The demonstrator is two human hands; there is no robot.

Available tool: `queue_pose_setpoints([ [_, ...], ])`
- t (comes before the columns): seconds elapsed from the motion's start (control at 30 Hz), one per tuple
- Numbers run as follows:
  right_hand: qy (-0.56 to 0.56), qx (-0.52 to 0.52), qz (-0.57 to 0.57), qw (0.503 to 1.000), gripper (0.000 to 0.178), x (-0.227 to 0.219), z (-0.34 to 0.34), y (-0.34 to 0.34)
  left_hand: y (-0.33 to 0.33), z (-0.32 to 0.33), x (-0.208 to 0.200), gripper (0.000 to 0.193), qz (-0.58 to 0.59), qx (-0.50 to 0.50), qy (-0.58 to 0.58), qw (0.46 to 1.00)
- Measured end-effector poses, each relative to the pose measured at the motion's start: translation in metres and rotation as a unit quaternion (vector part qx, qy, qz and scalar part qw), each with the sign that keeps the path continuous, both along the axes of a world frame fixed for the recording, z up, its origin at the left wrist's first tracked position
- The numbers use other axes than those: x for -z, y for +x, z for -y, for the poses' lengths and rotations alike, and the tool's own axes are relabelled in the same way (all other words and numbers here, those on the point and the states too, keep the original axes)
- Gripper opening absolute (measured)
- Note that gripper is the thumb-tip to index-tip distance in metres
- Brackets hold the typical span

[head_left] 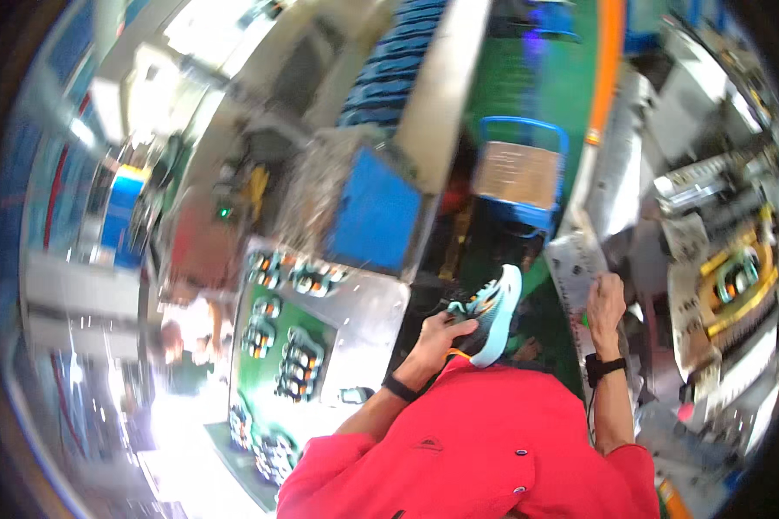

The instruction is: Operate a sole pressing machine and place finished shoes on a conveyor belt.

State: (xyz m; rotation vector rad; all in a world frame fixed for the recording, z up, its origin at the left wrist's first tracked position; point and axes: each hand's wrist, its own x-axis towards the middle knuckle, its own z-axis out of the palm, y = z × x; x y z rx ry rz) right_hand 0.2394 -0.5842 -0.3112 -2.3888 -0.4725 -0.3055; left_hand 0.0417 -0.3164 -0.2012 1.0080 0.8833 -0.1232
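One shoe (498, 318) in gripping left hand (440, 340), fisted right hand (607, 303); if loosened, could drop beyond right edge of worktop (365, 318).

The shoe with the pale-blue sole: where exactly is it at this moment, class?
In the head view, the shoe is right of centre, gripped in the person's left hand, just above the red shirt in the picture.

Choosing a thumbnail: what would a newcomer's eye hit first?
The red shirt fills the bottom centre. Just above it, the fingers of the left hand grip a turquoise-and-black shoe. More shoes sit on the green surface to the left.
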Motion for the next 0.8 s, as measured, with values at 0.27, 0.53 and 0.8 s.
queue_pose_setpoints([
  [0.27, -0.099, -0.080, 0.005, 0.992, 0.017, 0.066, -0.014, 0.011, -0.129, -0.063, 0.043, 0.023, -0.046, -0.308, 0.043, 0.949],
  [0.53, 0.042, -0.116, -0.032, 0.992, 0.020, -0.052, -0.129, 0.097, -0.249, -0.223, 0.126, 0.025, -0.044, -0.541, 0.091, 0.835],
  [0.8, -0.030, -0.431, 0.190, 0.882, 0.019, -0.357, -0.470, 0.026, -0.346, -0.364, 0.218, 0.056, -0.343, -0.449, 0.385, 0.730],
])
